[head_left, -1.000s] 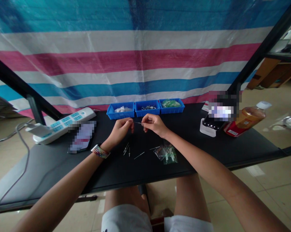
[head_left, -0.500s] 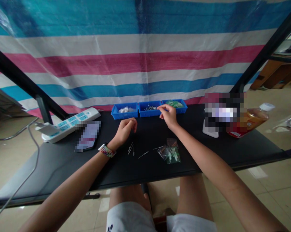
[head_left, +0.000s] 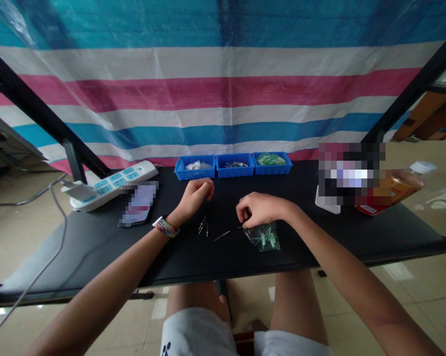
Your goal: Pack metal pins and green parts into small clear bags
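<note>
My left hand (head_left: 195, 196) hovers over the black table with curled fingers; whatever they hold, if anything, is hidden. Below it lie a few thin metal blind rivets (head_left: 202, 225), and another rivet (head_left: 222, 236) lies apart to their right. My right hand (head_left: 262, 209) is bent down over small clear plastic bags, fingertips drawn together. The tip of a rivet (head_left: 240, 227) shows beside those fingertips; whether they grip it I cannot tell. One clear bag (head_left: 269, 240) contains pale green and white pieces. The right hand partly covers the bags.
Three blue bins stand along the back: a left bin (head_left: 195, 174) with clear bags, a middle bin (head_left: 235, 171) with rivets, and a right bin (head_left: 273, 169) with green bags. A power strip (head_left: 113, 185) and phone (head_left: 139, 202) lie left; a bottle (head_left: 404, 183) lies right.
My right hand has moved from the middle bin toward me, down over the small bags and the rivet there. My left hand stays nearly in place. The view has shifted slightly.
</note>
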Motion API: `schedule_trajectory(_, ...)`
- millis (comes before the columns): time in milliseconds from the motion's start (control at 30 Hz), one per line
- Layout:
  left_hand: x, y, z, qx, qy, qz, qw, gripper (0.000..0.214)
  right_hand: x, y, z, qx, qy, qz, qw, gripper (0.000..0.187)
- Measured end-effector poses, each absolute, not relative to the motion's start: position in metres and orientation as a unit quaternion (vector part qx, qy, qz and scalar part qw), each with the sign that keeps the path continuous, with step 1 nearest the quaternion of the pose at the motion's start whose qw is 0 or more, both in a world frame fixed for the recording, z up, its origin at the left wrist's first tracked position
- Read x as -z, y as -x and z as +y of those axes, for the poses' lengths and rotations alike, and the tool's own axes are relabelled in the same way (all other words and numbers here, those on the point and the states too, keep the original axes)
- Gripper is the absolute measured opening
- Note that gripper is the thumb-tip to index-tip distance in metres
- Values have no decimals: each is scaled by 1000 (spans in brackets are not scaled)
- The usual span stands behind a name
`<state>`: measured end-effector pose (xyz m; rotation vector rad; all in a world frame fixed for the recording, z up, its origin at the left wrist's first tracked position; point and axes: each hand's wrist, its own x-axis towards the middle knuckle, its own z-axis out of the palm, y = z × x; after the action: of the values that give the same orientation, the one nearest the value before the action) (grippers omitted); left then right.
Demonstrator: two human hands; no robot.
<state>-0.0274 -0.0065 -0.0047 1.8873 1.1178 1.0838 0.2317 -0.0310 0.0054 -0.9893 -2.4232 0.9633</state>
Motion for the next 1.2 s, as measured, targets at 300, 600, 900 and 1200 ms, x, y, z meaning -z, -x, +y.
schedule_trajectory(300,6,26,-9,-401,-731,382,398,29,6,-220,12,-459,299,-805,226,9)
schedule_trajectory(600,8,21,-15,-364,-795,361,324,25,27,-205,3,-559,283,-671,397,26)
schedule_trajectory(900,7,24,-12,-391,-769,391,319,38,27,-205,-2,-540,299,-612,494,31)
schedule_trajectory(1200,8,24,-11,-378,-767,390,340,43,28,-204,-5,-525,315,-618,493,36)
